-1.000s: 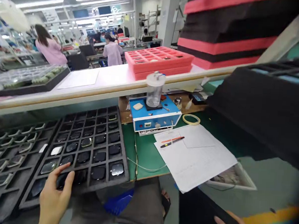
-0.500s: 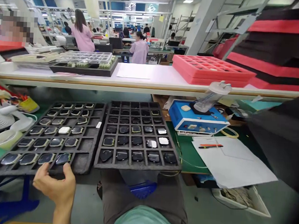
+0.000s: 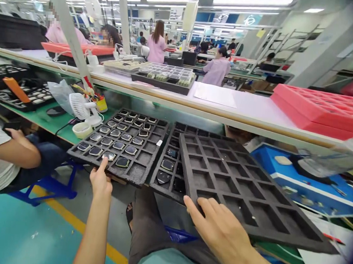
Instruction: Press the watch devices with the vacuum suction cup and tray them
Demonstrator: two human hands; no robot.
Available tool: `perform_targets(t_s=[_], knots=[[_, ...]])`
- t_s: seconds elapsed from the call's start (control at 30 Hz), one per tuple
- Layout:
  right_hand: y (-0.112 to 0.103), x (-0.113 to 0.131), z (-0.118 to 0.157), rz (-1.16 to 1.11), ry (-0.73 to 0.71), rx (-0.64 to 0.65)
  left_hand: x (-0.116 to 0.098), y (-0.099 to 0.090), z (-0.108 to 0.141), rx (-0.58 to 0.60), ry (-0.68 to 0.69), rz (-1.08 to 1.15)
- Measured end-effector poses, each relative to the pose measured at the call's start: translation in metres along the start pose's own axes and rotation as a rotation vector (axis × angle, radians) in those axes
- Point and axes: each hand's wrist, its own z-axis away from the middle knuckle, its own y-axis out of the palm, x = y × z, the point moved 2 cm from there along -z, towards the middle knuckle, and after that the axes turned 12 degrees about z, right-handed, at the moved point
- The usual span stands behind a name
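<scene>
1. Right hand (image 3: 218, 228): fingers spread along the near edge of an empty black foam tray (image 3: 235, 182), with a firm hold on it. Thumb not visible.
2. Empty black foam tray: lifted and tilted, held over the right part of a second tray, its far end pointing toward a blue bench machine (image 3: 304, 174). Compartments bare apart from a few pale specks.
3. Second tray (image 3: 165, 174): black foam, mostly covered by the lifted tray. Dark glossy pieces (image 3: 167, 165) visible in the uncovered compartments.
4. Left hand (image 3: 101, 183): partly closed, index finger extended, fingertip at the near edge of a third tray (image 3: 139, 159), beside a glossy piece (image 3: 109, 156). No grip on anything visible.
5. Third tray: black foam, lying just left of the second tray, with pieces filling the far and left compartments and near-right compartments bare.
6. Bench surroundings: small white fan (image 3: 78, 107) and white bowl (image 3: 82, 130) behind the third tray, on a green bench mat (image 3: 51, 119).
7. Shelf above: red foam trays (image 3: 316, 109) at right; clear compartment tray on a black base (image 3: 164, 78) near the middle.
8. Far left: seated co-worker's arm (image 3: 18, 151) in a white sleeve, resting on a knee, well apart from both hands.
</scene>
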Motion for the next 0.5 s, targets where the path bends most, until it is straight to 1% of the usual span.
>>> perform_targets(t_s=[0.07,0.13,0.17,0.2,0.27,0.33,0.4,0.47,0.5], knots=[[0.008,0.001,-0.004,-0.123,0.005,0.091,-0.007,0.003,-0.003,0.022,-0.009,0.0],[0.007,-0.006,-0.009,-0.271,-0.012,0.172,-0.011,0.006,-0.005,0.051,-0.022,-0.001],[0.006,-0.011,-0.017,-0.336,-0.028,0.206,-0.013,0.006,-0.005,0.057,-0.032,-0.001],[0.006,-0.015,-0.031,-0.393,-0.046,0.24,-0.014,0.005,-0.005,0.064,-0.044,0.0],[0.012,-0.014,-0.074,-0.487,-0.079,0.307,-0.014,0.003,-0.003,0.079,-0.063,0.007],[0.03,0.005,-0.131,-0.544,-0.13,0.332,-0.013,0.0,0.0,0.111,-0.076,0.018],[0.055,0.039,-0.184,-0.55,-0.217,0.311,-0.013,-0.003,0.002,0.152,-0.097,0.018],[0.079,0.073,-0.22,-0.505,-0.249,0.324,-0.014,-0.004,0.002,0.171,-0.12,0.012],[0.088,0.087,-0.231,-0.504,-0.257,0.336,-0.015,-0.004,0.002,0.175,-0.136,0.009]])
